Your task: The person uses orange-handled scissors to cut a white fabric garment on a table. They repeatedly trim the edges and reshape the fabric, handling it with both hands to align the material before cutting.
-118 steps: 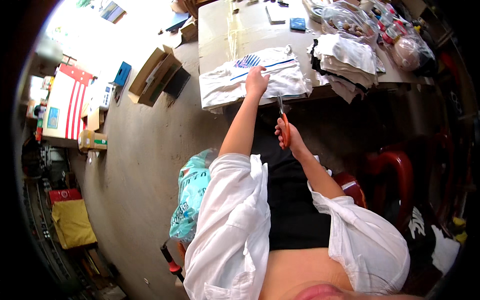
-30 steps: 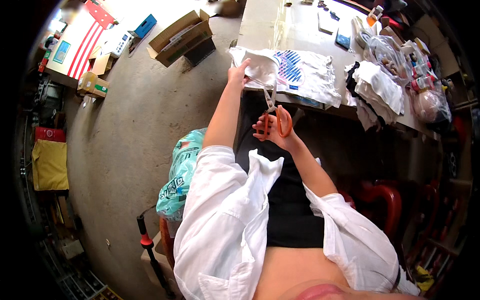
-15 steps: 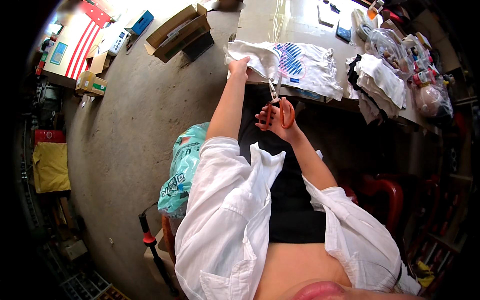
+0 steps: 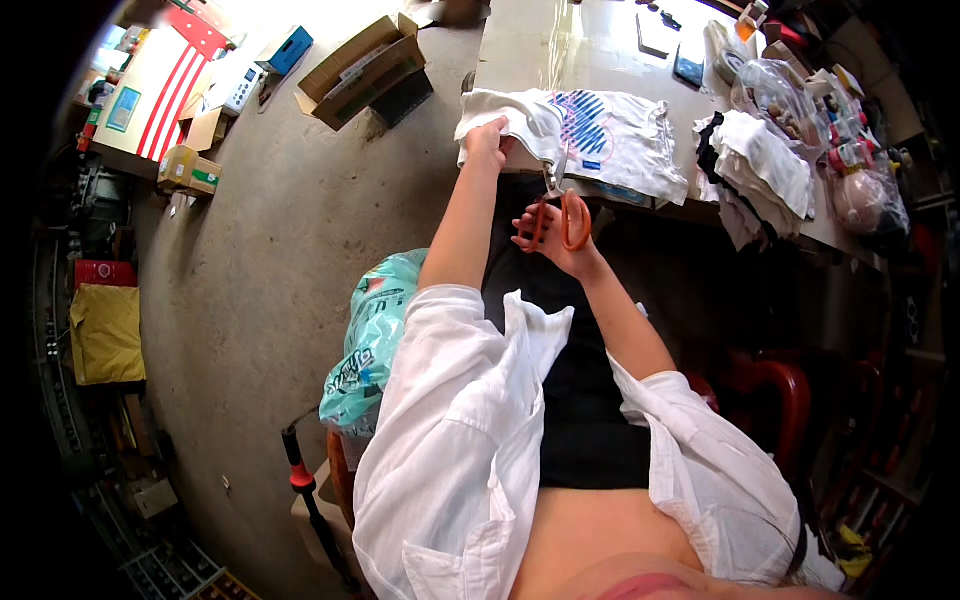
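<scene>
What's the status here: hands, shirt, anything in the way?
Left hand gripping white shirt at table edge. Right hand holds orange scissors, blades at hem. Nothing blocking.

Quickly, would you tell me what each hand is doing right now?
Left hand: closed, gripping the edge of the white T-shirt.
Right hand: closed on orange scissors.

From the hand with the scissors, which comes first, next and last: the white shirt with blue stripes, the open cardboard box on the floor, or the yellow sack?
1. White T-shirt with blue striped print: on the table edge, just above the right hand.
2. Open brown cardboard box: on the floor, upper left.
3. Yellow sack: far left, by the red crate.
</scene>
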`<state>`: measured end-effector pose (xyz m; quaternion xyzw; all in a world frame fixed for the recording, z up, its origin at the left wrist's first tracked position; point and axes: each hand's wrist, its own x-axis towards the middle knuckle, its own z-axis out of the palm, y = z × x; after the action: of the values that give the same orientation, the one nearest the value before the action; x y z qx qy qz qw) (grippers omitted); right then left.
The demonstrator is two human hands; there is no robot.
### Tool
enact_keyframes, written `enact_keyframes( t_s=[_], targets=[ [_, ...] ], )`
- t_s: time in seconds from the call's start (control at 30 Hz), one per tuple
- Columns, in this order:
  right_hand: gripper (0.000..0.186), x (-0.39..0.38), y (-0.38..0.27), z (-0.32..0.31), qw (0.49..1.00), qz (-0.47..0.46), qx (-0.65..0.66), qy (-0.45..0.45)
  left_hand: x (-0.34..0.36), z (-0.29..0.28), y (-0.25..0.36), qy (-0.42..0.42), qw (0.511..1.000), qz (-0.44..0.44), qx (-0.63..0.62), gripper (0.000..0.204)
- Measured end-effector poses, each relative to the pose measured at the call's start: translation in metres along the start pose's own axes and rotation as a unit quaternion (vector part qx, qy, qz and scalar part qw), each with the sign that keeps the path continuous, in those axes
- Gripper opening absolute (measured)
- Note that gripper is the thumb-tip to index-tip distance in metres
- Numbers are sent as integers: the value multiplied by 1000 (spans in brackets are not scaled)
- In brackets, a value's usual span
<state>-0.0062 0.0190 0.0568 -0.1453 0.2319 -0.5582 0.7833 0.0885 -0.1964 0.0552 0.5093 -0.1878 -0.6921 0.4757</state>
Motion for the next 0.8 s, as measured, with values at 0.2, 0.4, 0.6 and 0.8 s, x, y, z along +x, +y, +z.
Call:
enact_keyframes(
  t_s=[0.2,0.4,0.6,0.8],
  targets=[
    [69,6,-10,0,996,-75,56,-14,-29,-15,-18,-30,999,36,18,25],
    [69,-6,-3,-12,996,-50,66,25,-35,-47,-66,1,997,71,4,25],
    [65,-9,-16,-16,999,-43,10,20,-44,-26,-44,25,994,97,53,19],
    [53,-5,-10,-2,999,-18,4,27,-26,-59,-39,52,962,208,168,19]
  ],
)
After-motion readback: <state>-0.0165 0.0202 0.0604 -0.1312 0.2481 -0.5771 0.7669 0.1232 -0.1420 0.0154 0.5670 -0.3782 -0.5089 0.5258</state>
